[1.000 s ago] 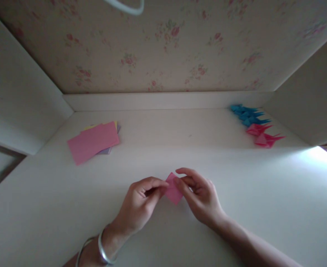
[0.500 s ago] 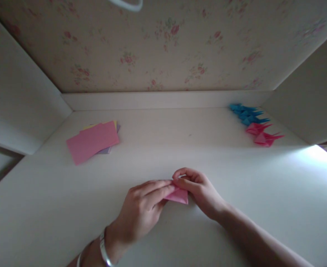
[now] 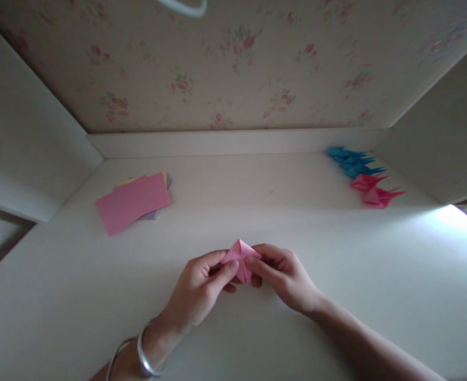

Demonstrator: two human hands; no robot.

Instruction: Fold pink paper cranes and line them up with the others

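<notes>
both hands (image 3: pixel 197 287) (image 3: pixel 293 280) pinch a folded pink paper (image 3: pixel 240 248); a paper stack (image 3: pixel 136 202) lies well apart.

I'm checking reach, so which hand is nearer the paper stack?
Left. The left hand is below and to the right of the paper stack in the view; the right hand is on the same side, farther off.

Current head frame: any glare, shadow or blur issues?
Head view: glare washes out the white table at its far right edge; head view: the table's back strip lies in shade; head view: main creases on the folded pink paper are readable; head view: the blue folded papers look soft, hard to tell apart.
</notes>
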